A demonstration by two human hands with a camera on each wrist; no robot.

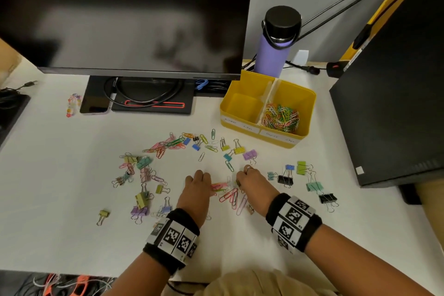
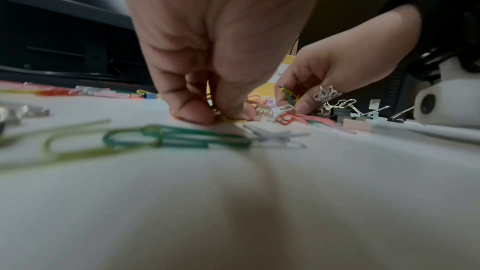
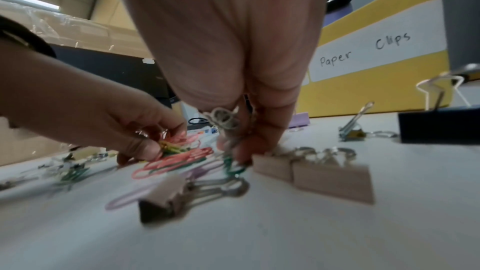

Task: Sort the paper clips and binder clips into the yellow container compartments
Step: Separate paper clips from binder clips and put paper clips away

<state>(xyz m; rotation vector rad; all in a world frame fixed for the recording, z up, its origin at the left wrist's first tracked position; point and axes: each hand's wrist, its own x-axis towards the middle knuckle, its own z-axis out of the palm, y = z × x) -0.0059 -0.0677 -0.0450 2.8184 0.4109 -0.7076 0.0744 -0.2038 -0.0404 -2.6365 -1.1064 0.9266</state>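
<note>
Both hands work a small pile of coloured paper clips (image 1: 229, 193) at the near middle of the white table. My left hand (image 1: 207, 187) pinches a bunch of yellow and pink paper clips (image 3: 170, 147) against the table, fingers curled (image 2: 197, 114). My right hand (image 1: 240, 184), with a ring on it, pinches green paper clips (image 3: 233, 166) just right of the pile. The yellow container (image 1: 301, 127) stands beyond; its right compartment holds many paper clips (image 1: 281, 118), and its left compartment (image 1: 242, 106) is bare. Binder clips (image 1: 141, 199) lie scattered left and right (image 1: 286, 179).
More paper clips (image 1: 168, 145) and binder clips (image 1: 249, 154) lie between the hands and the container. A monitor (image 1: 120, 19) fills the back, a purple bottle (image 1: 276, 43) stands behind the container, and a black case (image 1: 396, 103) is at the right. A phone (image 1: 95, 103) lies back left.
</note>
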